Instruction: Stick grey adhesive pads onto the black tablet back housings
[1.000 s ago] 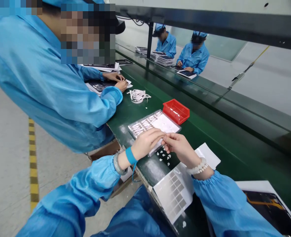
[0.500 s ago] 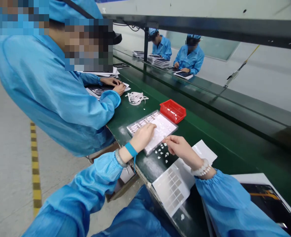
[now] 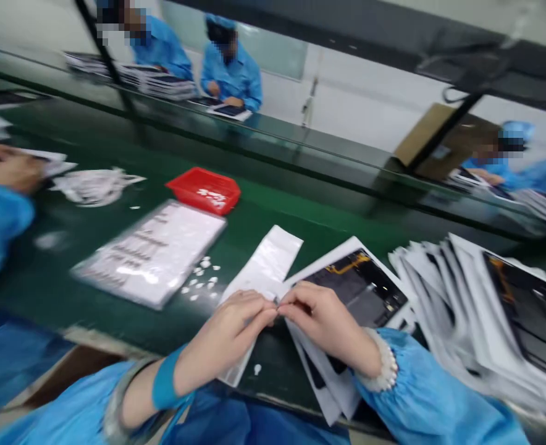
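Note:
My left hand (image 3: 229, 330) and my right hand (image 3: 322, 321) meet fingertip to fingertip low in the view, both pinched on a tiny part (image 3: 277, 303) too small to name. Under them lies a white sticker sheet (image 3: 266, 269) and a black panel with an orange flex cable (image 3: 356, 287) on white backing. A clear tray of small metal parts (image 3: 155, 250) sits to the left, with loose white bits (image 3: 201, 278) beside it. Behind the tray stands a red bin (image 3: 203, 188).
A fanned stack of similar panels (image 3: 490, 303) fills the right. A co-worker's hand (image 3: 8, 170) and blue sleeve are at the far left, near a pile of white strips (image 3: 92, 185). Other people in blue work beyond the green belt (image 3: 301, 216).
The view has swung right and down, blurring the scene. Both hands came away from the clear tray and now meet over the sticker sheet and the black panel.

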Demonstrator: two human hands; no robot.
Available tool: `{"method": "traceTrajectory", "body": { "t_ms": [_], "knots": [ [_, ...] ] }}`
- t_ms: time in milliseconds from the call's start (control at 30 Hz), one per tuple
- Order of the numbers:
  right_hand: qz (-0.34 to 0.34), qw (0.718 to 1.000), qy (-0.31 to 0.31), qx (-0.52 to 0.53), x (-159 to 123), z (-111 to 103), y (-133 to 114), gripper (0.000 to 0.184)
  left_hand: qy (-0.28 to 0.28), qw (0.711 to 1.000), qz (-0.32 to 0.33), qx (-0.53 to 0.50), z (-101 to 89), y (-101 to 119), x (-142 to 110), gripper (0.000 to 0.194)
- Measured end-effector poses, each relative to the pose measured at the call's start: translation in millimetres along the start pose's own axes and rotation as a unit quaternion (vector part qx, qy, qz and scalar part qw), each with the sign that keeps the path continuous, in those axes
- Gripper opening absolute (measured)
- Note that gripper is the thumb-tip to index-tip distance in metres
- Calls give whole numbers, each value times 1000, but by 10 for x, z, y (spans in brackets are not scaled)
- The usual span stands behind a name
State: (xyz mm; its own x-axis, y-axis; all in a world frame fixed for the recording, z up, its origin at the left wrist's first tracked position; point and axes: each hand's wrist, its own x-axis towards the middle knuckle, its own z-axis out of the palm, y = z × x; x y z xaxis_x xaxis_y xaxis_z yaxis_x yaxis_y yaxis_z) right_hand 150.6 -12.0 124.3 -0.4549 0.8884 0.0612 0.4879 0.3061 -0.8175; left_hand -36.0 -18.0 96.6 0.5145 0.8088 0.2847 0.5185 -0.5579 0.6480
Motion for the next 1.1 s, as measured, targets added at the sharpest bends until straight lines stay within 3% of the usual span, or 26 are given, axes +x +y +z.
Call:
{"method": "traceTrajectory", "body": {
  "t_ms": [67, 167, 300, 367, 433, 567, 833, 967, 1100],
  "knots": [
    [0, 1000, 25, 16, -244, -63, 82, 15, -40, 999, 11, -27, 149, 88, 25, 32],
    [35, 994, 98, 34, -569, -314, 283, 19, -37, 995, 86, 37, 325, 163, 63, 32],
    [109, 959, 208, -160, -956, -875, 745, 20, -56, 971, 189, 136, 522, 143, 129, 34],
    [162, 936, 193, -246, -1075, -1093, 987, 19, -73, 962, 208, 162, 603, 109, 156, 31],
    [198, 929, 132, -282, -1121, -1209, 1161, 19, -80, 959, 210, 171, 656, 82, 171, 31],
    [213, 930, 34, -298, -1054, -1257, 1265, 20, -91, 961, 204, 163, 688, 61, 171, 30],
    [217, 918, -25, -332, -913, -1342, 1201, 19, -101, 965, 186, 152, 704, 17, 139, 30],
    [224, 900, -22, -373, -886, -1278, 1131, 15, -101, 966, 188, 144, 692, 15, 156, 30],
    [238, 876, 21, -419, -877, -1236, 1110, 9, -105, 960, 220, 136, 662, -14, 186, 36]
  ]
}}
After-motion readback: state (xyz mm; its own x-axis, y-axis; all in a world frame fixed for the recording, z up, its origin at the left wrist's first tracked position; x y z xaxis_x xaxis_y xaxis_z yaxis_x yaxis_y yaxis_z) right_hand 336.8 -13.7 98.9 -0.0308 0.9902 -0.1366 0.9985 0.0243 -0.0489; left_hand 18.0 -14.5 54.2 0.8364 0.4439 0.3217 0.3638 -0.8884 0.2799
